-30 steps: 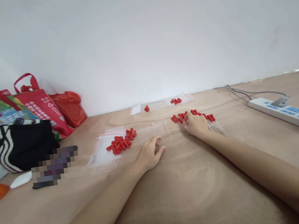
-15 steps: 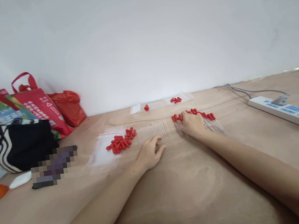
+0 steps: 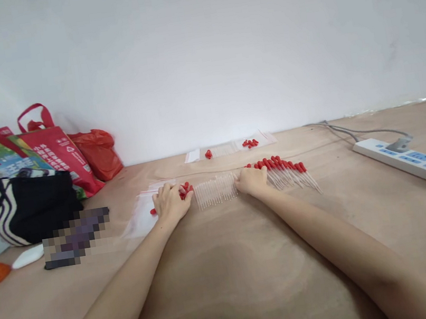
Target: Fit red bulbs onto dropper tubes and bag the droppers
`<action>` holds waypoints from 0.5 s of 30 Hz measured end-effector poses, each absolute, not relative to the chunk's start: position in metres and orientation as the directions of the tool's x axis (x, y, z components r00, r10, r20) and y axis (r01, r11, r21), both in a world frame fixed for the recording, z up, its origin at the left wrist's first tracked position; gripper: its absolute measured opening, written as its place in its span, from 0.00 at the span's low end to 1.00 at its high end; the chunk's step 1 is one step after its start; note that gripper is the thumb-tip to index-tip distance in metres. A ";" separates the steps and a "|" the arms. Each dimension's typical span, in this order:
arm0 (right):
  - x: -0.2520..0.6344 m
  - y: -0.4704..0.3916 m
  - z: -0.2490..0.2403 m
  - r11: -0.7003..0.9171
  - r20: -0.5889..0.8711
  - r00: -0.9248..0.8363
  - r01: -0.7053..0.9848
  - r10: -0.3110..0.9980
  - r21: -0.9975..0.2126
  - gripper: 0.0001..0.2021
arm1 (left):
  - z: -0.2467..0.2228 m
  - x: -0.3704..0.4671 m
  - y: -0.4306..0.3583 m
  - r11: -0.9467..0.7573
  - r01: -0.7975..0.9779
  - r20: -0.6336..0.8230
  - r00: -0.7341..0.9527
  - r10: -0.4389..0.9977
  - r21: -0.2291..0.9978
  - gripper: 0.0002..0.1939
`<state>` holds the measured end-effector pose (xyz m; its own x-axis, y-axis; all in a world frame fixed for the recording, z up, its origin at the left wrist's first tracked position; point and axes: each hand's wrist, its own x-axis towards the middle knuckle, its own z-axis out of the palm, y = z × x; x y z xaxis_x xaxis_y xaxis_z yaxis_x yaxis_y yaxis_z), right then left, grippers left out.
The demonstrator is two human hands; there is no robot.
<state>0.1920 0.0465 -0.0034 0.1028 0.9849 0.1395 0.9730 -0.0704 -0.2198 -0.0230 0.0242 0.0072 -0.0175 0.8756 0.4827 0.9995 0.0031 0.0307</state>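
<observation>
We are resting our left hand (image 3: 169, 204) flat, fingers apart, on the red caps (image 3: 184, 190) at the frame center-left; our right hand (image 3: 251, 181) is touching the clear tubes (image 3: 216, 191) at center, its grip we cannot tell.

A wooden table (image 3: 232, 284) carries red caps (image 3: 185, 189) under the left hand (image 3: 169, 204), clear tubes (image 3: 215, 190) between both hands, capped droppers (image 3: 289, 170) beyond the right hand (image 3: 251, 181), and a power strip (image 3: 414, 164) far right.

My one view: head camera, set low and near over the surface (image 3: 232, 284), facing forward toward the far wall (image 3: 196, 50); both forearms run in from the near edge.
</observation>
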 end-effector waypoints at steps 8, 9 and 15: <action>0.190 0.041 -0.003 0.009 0.146 0.018 0.984 0.989 -0.177 0.13 | 0.002 -0.022 0.023 -0.047 0.993 0.512 0.098 0.854 -0.111 0.12; 0.191 0.038 -0.003 0.023 0.179 0.008 0.985 0.984 -0.172 0.14 | 0.002 -0.022 0.024 -0.062 0.989 0.518 0.122 0.847 -0.131 0.12; 0.197 0.013 -0.012 0.160 0.479 -0.073 0.977 0.875 -0.143 0.15 | -0.002 -0.024 0.028 -0.129 0.974 0.528 0.210 0.823 -0.186 0.12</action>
